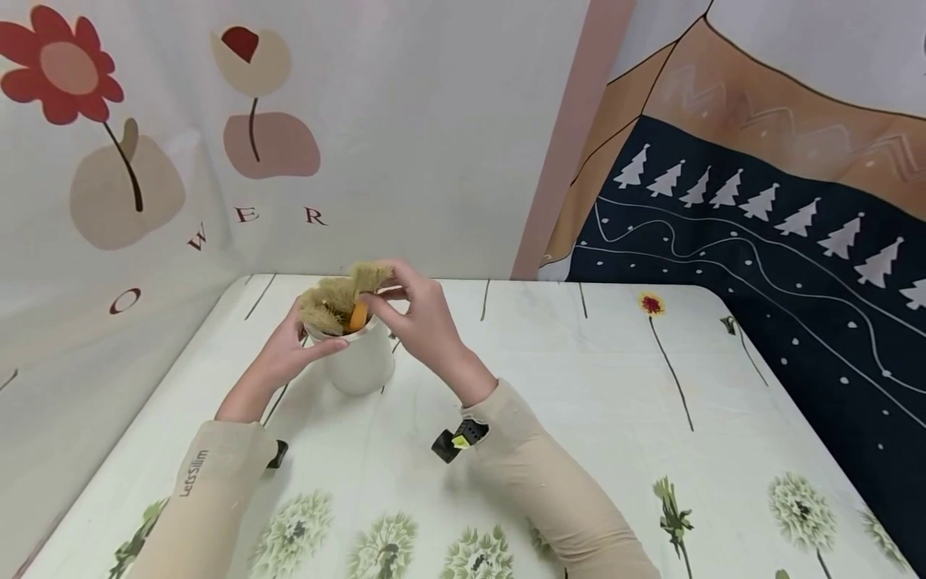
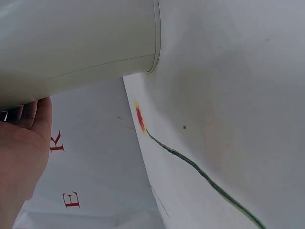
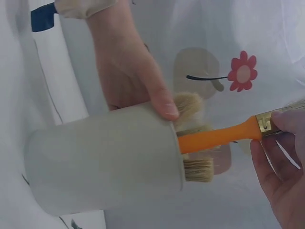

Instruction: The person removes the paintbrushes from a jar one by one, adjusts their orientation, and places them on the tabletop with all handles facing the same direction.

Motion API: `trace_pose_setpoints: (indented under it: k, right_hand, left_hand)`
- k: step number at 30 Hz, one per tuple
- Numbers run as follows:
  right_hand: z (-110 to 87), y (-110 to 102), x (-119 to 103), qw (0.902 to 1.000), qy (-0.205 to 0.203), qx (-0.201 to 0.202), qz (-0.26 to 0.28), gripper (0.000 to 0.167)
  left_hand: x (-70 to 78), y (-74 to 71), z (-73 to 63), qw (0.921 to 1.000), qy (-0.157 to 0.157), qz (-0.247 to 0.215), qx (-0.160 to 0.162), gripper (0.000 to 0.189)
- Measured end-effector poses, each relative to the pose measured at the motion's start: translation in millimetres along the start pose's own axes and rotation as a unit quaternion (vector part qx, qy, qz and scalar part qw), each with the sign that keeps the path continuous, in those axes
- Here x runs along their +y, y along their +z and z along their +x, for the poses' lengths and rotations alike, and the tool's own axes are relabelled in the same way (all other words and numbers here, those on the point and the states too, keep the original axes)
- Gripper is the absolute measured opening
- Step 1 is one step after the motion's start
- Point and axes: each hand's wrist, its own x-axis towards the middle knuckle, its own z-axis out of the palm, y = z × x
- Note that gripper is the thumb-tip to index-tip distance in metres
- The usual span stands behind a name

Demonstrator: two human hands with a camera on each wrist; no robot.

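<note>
The right hand [image 1: 423,318] pinches an orange-handled paintbrush [image 3: 217,135] between thumb and fingers at its brass-coloured metal ferrule [image 3: 267,125]. The brush stands bristles up, its smooth, flared handle running down past the rim into an off-white cylindrical container [image 1: 360,362]. The left hand [image 1: 289,346] grips that container, thumb at the thin round rim and fingers around its plain, smooth curved side. More brushes [image 1: 327,305] crowd the mouth, their coarse straw-coloured bristles bunched in blunt, squared tufts. Both forearms wear beige sleeves [image 1: 560,482]. Beneath lies a white tablecloth [image 1: 550,378] printed with slender stems and feathery pale-green blooms; behind hangs a lightly creased fabric backdrop [image 1: 419,137] with flat, rounded flower shapes.
</note>
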Motion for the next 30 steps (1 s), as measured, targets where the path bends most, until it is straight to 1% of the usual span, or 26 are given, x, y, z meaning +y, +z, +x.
trace_pose_setpoints:
  k: [4,10,15,20,23,30]
  right_hand:
    - [2.4,-7.8,-2.9,0.9997,-0.005,0.022,0.010,0.031]
    - [6.0,-20.5,-7.6,0.9987,-0.006,0.048,0.017,0.033]
    - [9.5,-31.4,-8.4,0.9974,-0.004,0.068,0.025,0.034]
    - [11.8,-39.7,-3.4,0.9962,0.007,0.081,0.033,0.040]
    - [13.0,-43.7,1.2,0.9957,0.009,0.087,0.033,0.043]
    - [14.1,-50.6,14.3,0.9952,0.013,0.094,0.026,0.044]
  left_hand:
    - [0.4,0.1,-0.3,1.0000,-0.005,0.002,-0.002,0.097]
    - [0.0,-1.1,0.3,1.0000,-0.005,-0.002,-0.001,0.093]
    - [1.1,-1.6,0.3,0.9998,-0.016,0.000,-0.007,0.097]
    - [2.0,-1.9,0.0,0.9996,-0.026,0.001,-0.010,0.098]
    - [2.5,-1.7,0.1,0.9996,-0.026,0.000,-0.009,0.099]
    - [4.3,-1.5,-1.2,0.9996,-0.028,0.002,-0.010,0.098]
